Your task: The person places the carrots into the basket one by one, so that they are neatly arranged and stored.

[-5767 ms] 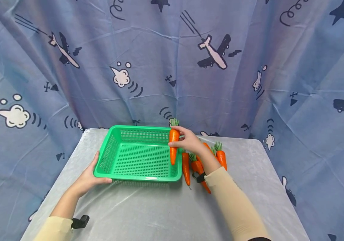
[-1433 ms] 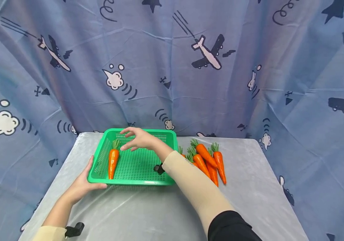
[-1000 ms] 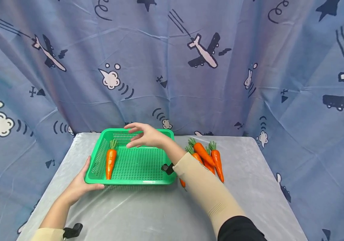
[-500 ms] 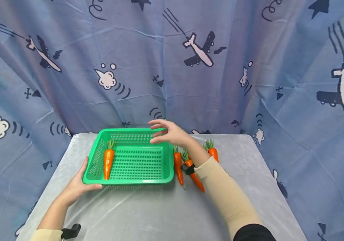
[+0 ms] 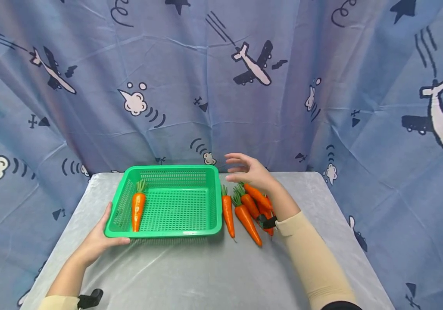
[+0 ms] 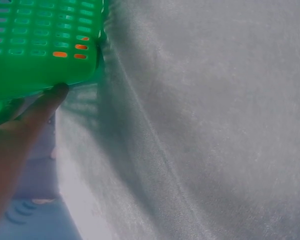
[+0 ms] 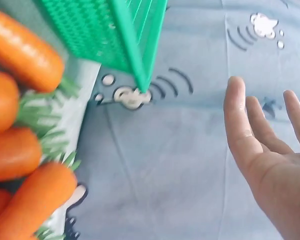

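Observation:
A green plastic basket (image 5: 163,234) stands on the table, with one orange carrot (image 5: 138,209) lying lengthwise along its left side, leafy end to the back. My left hand (image 5: 96,242) grips the basket's front left corner, thumb along the front and fingers at the left side. In the left wrist view, bits of carrot show orange through the slots of the basket wall (image 6: 40,37). My right hand (image 5: 254,174) hovers with spread, slightly bent fingers and holds nothing. Below it lie several loose carrots (image 5: 247,219), partly hidden by the right wrist.
One carrot (image 5: 227,213) lies close beside the basket's right wall. A pale grey cloth (image 5: 190,275) covers the table. Behind it hangs a blue patterned curtain (image 5: 175,107). Black straps with small cameras sit on both wrists.
Earlier my right hand held a carrot at the basket's right side; that carrot now lies inside at the left. The hand, emptied, has moved right over the loose carrots. My left hand stays put.

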